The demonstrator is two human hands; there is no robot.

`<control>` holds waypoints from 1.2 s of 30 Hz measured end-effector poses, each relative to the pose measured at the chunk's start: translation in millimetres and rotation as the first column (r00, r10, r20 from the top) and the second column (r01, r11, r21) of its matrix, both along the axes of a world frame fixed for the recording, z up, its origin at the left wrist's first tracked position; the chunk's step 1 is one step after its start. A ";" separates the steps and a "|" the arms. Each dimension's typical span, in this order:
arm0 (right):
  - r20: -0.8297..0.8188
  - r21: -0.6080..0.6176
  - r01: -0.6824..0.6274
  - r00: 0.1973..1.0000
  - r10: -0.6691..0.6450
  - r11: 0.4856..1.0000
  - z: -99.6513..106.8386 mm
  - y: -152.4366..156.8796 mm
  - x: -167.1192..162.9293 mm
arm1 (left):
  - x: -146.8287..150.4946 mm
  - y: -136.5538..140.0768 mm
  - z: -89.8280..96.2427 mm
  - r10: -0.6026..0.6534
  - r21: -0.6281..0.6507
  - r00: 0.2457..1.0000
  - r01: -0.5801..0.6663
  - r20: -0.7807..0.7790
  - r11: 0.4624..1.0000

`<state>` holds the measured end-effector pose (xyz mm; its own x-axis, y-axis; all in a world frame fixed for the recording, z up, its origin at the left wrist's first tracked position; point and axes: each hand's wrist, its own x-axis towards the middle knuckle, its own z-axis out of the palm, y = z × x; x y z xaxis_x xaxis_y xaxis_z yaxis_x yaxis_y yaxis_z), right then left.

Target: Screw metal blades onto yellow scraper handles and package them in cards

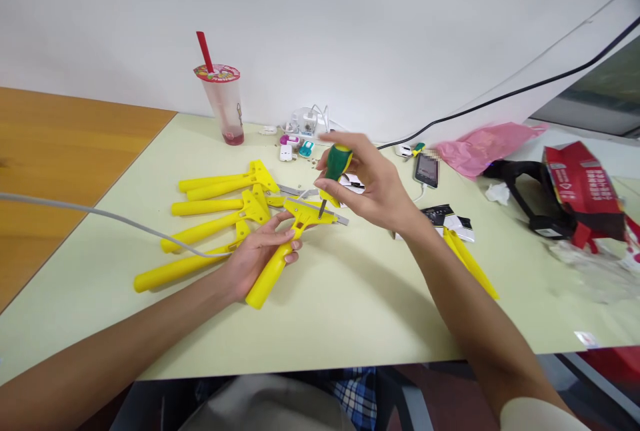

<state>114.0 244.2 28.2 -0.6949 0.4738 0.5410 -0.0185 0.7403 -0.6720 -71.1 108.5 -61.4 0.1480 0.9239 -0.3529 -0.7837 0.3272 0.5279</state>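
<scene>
My left hand (257, 254) is closed round a yellow scraper (273, 276) just below its wide head, from which a metal blade (341, 220) sticks out at the right. In my right hand (373, 181) is a screwdriver (339, 163) with a green and yellow handle. Its shaft points down, and the tip meets the scraper's head near the blade's end. Left of my left hand lie several more yellow scrapers (205, 224), their handles pointing left. Behind the held scraper rests a loose metal blade (299, 191), partly covered.
A plastic cup (223, 104) with a red straw stands at the back left. Chargers (307, 123) sit by the wall. To the right are a phone (427, 170), black packets (440, 215), yellow handles (470, 263), a pink bag (487, 148) and a red box (580, 181). A grey cable (115, 216) crosses at left.
</scene>
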 end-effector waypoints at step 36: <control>0.339 0.535 0.280 0.793 -0.507 0.797 31.3 6.1 38.4 | -0.2 -1.2 -2.2 0.002 0.042 0.997 0.002 -0.081 0.999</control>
